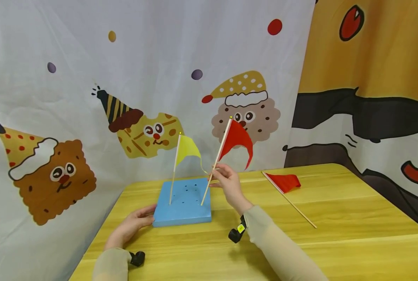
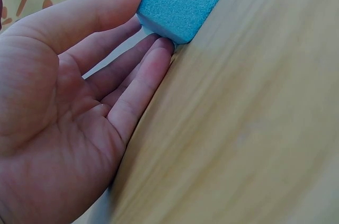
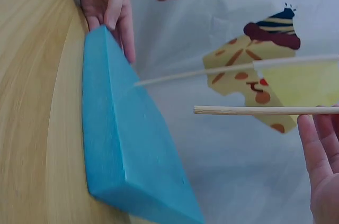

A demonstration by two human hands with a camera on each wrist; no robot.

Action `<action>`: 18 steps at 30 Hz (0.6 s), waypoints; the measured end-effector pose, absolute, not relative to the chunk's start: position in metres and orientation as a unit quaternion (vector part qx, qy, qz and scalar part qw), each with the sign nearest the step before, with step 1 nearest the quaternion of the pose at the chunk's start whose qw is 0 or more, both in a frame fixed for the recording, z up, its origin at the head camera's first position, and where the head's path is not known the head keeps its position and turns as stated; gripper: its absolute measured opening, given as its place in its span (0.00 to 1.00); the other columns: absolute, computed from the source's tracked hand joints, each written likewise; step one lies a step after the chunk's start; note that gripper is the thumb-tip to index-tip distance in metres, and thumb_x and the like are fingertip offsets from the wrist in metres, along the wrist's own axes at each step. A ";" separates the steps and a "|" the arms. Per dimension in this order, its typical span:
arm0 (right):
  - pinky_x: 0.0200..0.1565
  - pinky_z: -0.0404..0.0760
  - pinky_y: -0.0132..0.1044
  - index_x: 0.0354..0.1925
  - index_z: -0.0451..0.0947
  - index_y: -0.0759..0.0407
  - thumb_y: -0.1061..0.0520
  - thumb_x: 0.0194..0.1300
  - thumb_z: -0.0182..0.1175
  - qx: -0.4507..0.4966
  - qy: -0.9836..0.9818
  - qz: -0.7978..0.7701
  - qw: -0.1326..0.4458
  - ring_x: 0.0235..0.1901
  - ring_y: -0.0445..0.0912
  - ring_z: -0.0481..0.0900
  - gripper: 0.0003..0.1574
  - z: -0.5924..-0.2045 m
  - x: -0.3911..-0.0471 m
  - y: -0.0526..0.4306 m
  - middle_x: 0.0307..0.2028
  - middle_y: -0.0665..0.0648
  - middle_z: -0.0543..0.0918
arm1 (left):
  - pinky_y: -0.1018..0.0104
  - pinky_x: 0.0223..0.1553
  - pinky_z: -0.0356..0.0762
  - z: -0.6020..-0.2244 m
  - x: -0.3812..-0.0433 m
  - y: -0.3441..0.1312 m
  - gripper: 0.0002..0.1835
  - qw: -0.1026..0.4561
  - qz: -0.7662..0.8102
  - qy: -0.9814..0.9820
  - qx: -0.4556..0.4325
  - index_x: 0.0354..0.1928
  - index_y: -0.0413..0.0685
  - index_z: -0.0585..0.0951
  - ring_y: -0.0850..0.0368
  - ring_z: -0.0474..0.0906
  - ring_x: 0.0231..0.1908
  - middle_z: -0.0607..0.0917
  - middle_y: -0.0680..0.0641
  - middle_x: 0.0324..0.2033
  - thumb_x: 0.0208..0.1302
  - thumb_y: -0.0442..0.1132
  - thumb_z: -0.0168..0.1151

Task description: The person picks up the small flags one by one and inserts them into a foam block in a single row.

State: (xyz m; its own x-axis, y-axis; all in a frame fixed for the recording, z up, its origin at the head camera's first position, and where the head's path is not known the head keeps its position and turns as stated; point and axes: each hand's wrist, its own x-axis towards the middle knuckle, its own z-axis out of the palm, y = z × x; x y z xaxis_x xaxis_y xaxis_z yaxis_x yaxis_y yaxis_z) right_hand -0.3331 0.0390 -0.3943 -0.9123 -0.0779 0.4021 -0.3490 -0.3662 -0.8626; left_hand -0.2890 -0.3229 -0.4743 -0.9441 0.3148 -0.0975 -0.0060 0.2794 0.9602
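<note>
My right hand (image 1: pixel 229 184) pinches the wooden stick of a red flag (image 1: pixel 238 139) and holds it tilted. The stick's lower end (image 3: pixel 204 110) is free above a blue foam block (image 1: pixel 184 215), as the right wrist view shows. My left hand (image 1: pixel 132 225) touches the block's near left corner with thumb and fingertips, its fingers fairly straight in the left wrist view. A yellow flag (image 1: pixel 188 149) stands almost upright in the left part of the block. Several small dark holes (image 1: pixel 186 190) dot the block's top.
A second red flag (image 1: pixel 286 182) lies on the wood-grain table (image 1: pixel 349 203) to the right of my right hand. Behind the table hangs a white curtain (image 1: pixel 152 50) with cartoon pictures. Both wrists carry small black cameras.
</note>
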 end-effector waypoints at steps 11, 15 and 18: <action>0.40 0.81 0.59 0.49 0.77 0.68 0.60 0.68 0.60 0.230 -0.547 0.800 0.090 0.36 0.57 0.83 0.14 -0.376 -0.327 0.013 0.36 0.64 0.83 | 0.50 0.64 0.62 -0.473 -0.289 -0.322 0.36 0.129 0.582 0.796 0.106 0.74 0.42 0.59 0.37 0.55 0.69 0.59 0.36 0.71 0.68 0.42 0.61; 0.41 0.80 0.61 0.52 0.74 0.73 0.60 0.69 0.60 0.245 -0.539 0.801 0.083 0.37 0.61 0.83 0.19 -0.366 -0.320 0.004 0.35 0.59 0.84 | 0.50 0.64 0.64 -0.475 -0.288 -0.322 0.36 0.132 0.587 0.792 0.105 0.74 0.42 0.58 0.37 0.55 0.69 0.58 0.36 0.71 0.68 0.42 0.61; 0.39 0.83 0.55 0.52 0.74 0.72 0.61 0.69 0.60 0.248 -0.540 0.800 0.084 0.37 0.59 0.83 0.18 -0.358 -0.315 -0.001 0.35 0.57 0.84 | 0.51 0.63 0.65 -0.475 -0.288 -0.322 0.37 0.131 0.592 0.789 0.104 0.74 0.42 0.58 0.37 0.56 0.68 0.58 0.35 0.71 0.68 0.41 0.61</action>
